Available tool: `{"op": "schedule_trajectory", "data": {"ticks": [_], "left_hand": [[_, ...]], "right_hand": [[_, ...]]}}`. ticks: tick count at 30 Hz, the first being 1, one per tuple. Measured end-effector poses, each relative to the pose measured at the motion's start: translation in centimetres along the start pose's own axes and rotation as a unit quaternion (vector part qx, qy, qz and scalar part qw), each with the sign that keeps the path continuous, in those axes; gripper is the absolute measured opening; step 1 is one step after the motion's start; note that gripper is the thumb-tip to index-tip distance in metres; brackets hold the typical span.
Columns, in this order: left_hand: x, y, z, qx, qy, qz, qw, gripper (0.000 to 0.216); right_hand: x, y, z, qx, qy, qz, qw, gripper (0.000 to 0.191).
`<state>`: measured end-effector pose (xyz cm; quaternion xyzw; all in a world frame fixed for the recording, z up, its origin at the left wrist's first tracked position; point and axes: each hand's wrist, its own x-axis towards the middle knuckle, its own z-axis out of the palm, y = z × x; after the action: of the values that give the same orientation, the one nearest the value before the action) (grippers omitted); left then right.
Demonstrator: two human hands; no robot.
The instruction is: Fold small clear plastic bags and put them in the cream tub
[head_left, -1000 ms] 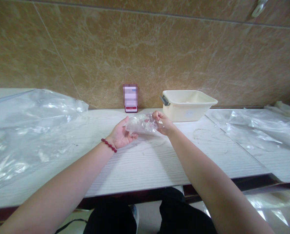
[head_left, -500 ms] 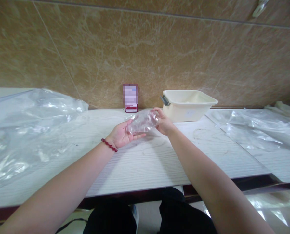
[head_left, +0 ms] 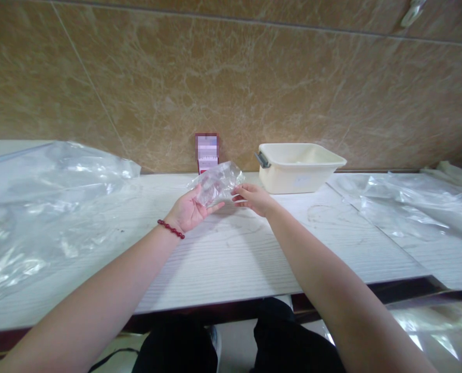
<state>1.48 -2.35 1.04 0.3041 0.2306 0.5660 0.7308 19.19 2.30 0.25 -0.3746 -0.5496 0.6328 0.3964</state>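
A small clear plastic bag [head_left: 220,182] is held up over the white wood-grain table [head_left: 223,264]. My left hand [head_left: 190,208], palm up with a red bead bracelet at the wrist, grips the bag's left side between thumb and fingers. At the bag's lower right edge, my right hand [head_left: 253,198] pinches it with thumb and fingertips. Behind the bag a phone [head_left: 207,150] leans upright on the wall, its lower part covered by the bag. What the bag contains, if anything, I cannot make out.
A cream plastic bin [head_left: 293,177] with a grey side latch stands right of my hands, near the marbled wall [head_left: 231,77]. Large clear plastic bags [head_left: 60,207] spread over the table's left side. More clear plastic sheeting [head_left: 413,202] lies at the right.
The small bag has shifted up and left and now covers the phone's lower part. My right hand has moved from the bag's upper right to its lower right edge.
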Motion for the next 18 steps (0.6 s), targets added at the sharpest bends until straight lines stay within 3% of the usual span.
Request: {"op": "schedule_trajectory", "data": {"ticks": [5,11,18], "left_hand": [[0.05,-0.02,0.16,0.009,0.014,0.012,1.0,0.029],[0.05,-0.02,0.04,0.017,0.015,0.005,1.0,0.028],[-0.18,-0.37,-0.02,0.054,-0.02,0.019,0.998,0.044]], "right_hand": [[0.09,0.21,-0.05,-0.015,-0.014,-0.002,1.0,0.02],[0.48,0.43,-0.45,-0.032,0.022,-0.027,0.999,0.019],[0.71,0.49,-0.77,-0.046,0.044,-0.056,0.996,0.025]]}}
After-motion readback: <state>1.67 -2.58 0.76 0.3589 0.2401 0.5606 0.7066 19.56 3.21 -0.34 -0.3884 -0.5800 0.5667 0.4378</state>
